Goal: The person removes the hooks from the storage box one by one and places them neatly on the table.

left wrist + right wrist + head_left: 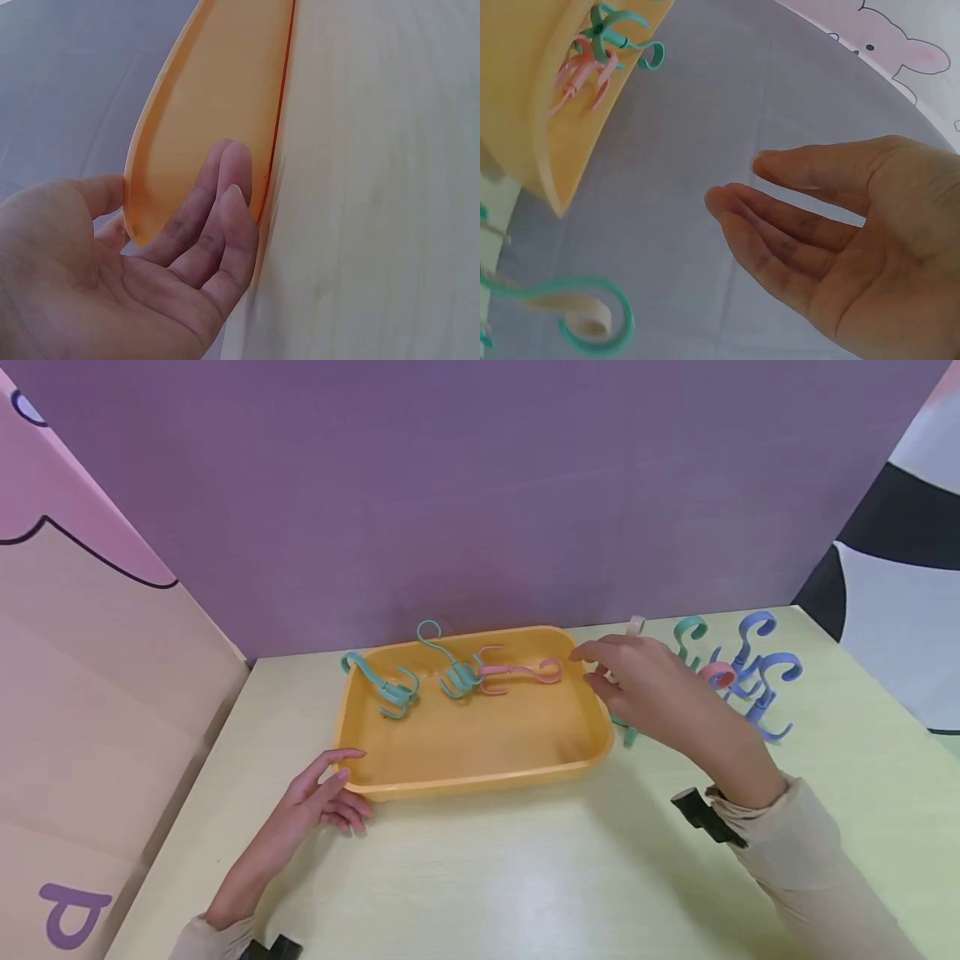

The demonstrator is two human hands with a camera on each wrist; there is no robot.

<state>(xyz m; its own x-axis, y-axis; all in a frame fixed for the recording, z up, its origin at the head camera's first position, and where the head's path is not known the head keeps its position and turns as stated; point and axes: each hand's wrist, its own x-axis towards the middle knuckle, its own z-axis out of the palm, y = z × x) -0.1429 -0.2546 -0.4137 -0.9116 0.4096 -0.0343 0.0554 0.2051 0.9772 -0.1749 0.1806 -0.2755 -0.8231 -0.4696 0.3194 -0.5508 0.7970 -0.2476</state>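
Observation:
A yellow tray (480,739) stands at the table's far side. Inside lie two teal multi-prong hooks (397,695) and a pink multi-prong hook (517,670); one teal hook's curl reaches past the left rim. My left hand (300,802) holds the tray's near left corner, thumb and index finger either side of the rim, other fingers outside. Above the tray's right end, my right hand (645,685) is apart from it with loosely bent fingers. Nothing is between those fingers in the right wrist view. Beside and partly behind that hand are blue hooks (761,697) and a green hook (688,628).
Another pink curl (717,675) and a pale curl (636,625) show among the hooks at right. A purple panel (480,502) rises behind the table (480,877). Printed panels stand at both sides.

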